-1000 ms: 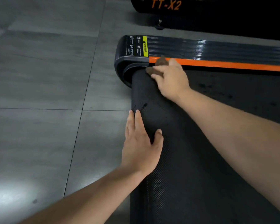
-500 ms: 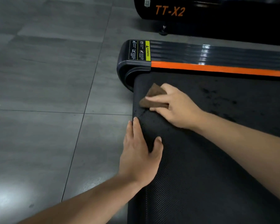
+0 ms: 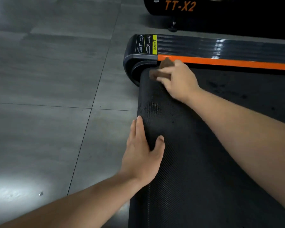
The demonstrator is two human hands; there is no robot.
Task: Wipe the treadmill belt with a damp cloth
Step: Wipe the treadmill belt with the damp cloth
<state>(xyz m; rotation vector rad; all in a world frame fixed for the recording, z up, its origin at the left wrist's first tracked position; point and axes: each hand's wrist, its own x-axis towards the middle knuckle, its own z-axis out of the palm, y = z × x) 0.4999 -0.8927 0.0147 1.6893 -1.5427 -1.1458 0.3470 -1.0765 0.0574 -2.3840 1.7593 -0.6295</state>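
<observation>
A black textured treadmill belt (image 3: 196, 162) fills the right half of the head view, curving down at its rear end. My right hand (image 3: 179, 79) holds a small brown cloth (image 3: 161, 70) against the belt's far rear corner, just below the orange side strip (image 3: 229, 63). The cloth sticks out from under my fingers to the left. My left hand (image 3: 143, 153) lies flat on the belt's rounded rear edge, fingers straight and thumb spread onto the belt surface.
The dark side rail (image 3: 220, 46) with a yellow warning sticker (image 3: 146, 44) runs along the belt's far side. A second black machine marked TT-X2 (image 3: 181, 5) stands beyond it. Grey floor tiles (image 3: 48, 96) stretch to the left. Dark spots (image 3: 220, 89) mark the belt at right.
My right hand has slid the cloth from the belt's middle rear edge back up to the far corner by the orange strip. My left hand has stayed in place.
</observation>
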